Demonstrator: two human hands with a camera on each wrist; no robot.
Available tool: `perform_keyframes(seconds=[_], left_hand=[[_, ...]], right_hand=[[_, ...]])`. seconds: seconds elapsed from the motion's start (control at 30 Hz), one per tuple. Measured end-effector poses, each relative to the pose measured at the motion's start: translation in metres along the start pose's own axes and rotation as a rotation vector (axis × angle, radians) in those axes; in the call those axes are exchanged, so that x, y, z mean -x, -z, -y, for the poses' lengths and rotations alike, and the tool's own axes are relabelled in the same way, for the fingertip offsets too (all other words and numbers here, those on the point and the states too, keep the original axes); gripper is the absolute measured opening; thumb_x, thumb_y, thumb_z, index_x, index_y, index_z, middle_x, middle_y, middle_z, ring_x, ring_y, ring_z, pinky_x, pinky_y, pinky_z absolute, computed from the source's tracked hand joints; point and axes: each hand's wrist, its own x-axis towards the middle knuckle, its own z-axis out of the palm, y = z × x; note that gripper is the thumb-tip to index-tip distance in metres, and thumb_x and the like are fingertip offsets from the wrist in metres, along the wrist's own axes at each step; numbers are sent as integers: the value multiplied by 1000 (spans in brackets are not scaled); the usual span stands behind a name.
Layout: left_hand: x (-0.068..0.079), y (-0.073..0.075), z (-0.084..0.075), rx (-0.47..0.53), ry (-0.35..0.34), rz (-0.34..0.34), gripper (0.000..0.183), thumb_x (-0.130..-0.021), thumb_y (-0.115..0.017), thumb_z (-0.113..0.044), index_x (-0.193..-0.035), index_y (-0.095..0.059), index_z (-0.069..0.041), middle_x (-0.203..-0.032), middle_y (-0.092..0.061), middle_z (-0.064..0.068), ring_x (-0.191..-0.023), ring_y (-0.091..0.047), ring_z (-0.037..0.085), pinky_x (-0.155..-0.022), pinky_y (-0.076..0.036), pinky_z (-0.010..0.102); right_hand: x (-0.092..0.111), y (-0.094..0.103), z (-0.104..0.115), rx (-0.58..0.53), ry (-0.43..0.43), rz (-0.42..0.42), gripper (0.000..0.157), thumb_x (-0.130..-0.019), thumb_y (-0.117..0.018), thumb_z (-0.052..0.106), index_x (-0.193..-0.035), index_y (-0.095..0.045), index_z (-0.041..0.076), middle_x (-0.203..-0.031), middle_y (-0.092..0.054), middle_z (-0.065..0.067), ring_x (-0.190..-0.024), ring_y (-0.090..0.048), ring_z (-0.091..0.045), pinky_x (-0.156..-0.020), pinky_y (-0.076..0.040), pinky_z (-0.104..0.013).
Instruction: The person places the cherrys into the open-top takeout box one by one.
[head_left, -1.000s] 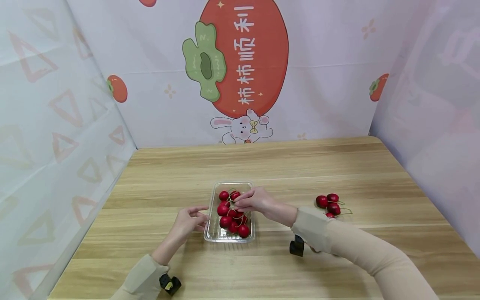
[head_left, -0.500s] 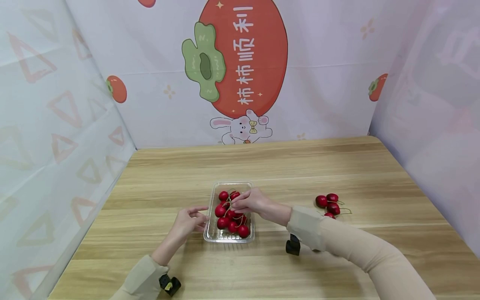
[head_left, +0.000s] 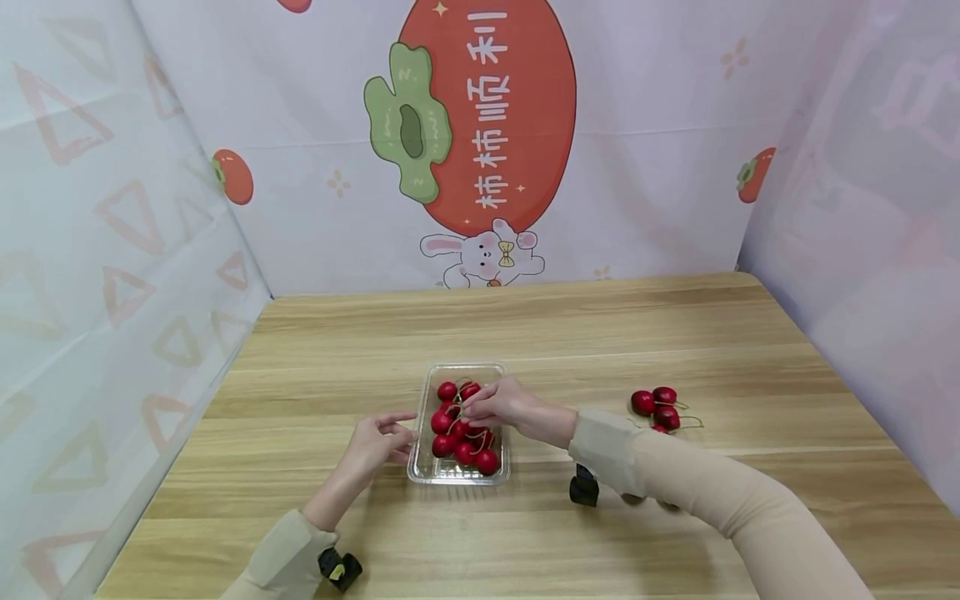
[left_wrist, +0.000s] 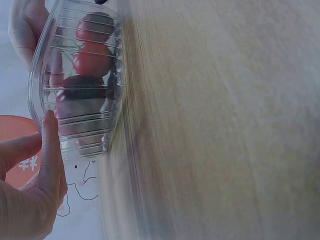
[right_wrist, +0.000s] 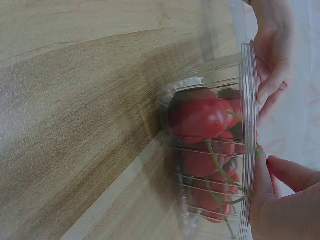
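A clear plastic container point(head_left: 421, 467) stands on the table with several red cherries point(head_left: 465, 452) inside, some with green stems. My left hand point(head_left: 375, 442) is at the container's left side. Its fairly straight fingers point(left_wrist: 50, 137) touch the wall and rim from outside. Over the container's right edge reaches my right hand point(head_left: 510, 407), thumb and fingertips together above the fruit. It appears to pinch a cherry by its green stem point(right_wrist: 258, 151), though the fingers partly cover it. In the right wrist view, cherries point(right_wrist: 197, 117) press against the clear wall.
Several more cherries point(head_left: 666, 417) lie on the wooden table point(head_left: 570, 325) to the right, some partly hidden by my right sleeve point(head_left: 697, 479). Further dark round shapes show beneath that sleeve. A printed cloth point(head_left: 637, 167) hangs behind the table.
My right hand has shifted slightly left inside the container, and a few cherries have moved left with it. The left hand and the container have stayed in place.
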Motion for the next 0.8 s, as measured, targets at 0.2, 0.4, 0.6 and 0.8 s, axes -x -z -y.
perform_keyframes(seconds=[0.2,0.4,0.6,0.8], left_hand=[[1,1,-3,11,-5,2,37,-78,-57,7,-113,-50,14,-67,-59,5,-53,-58,13,-52,-54,26],[2,0,-3,5,-5,6,38,-77,-58,7,-113,-50,14,-68,-60,5,-54,-59,14,-53,-55,27],[1,0,-3,7,-9,9,37,-77,-58,7,-113,-50,14,-67,-59,5,-54,-58,14,-53,-55,26],[2,0,-2,18,-12,8,37,-78,-58,7,-113,-50,15,-67,-59,5,-54,-59,14,-52,-55,26]], right_hand=[[-3,-1,-1,27,4,-7,18,-78,-58,-10,-95,-61,-15,-89,-64,-21,-75,-65,-22,-72,-54,-31],[-2,-2,-1,50,15,-11,17,-78,-57,-12,-94,-61,-17,-89,-64,-19,-72,-65,-21,-71,-54,-31],[-4,-3,-2,66,19,-5,16,-77,-57,-13,-92,-61,-17,-84,-64,-17,-68,-64,-18,-68,-55,-30],[-4,-4,-1,109,25,19,16,-77,-56,-14,-92,-60,-18,-79,-65,-20,-66,-64,-19,-65,-56,-29]])
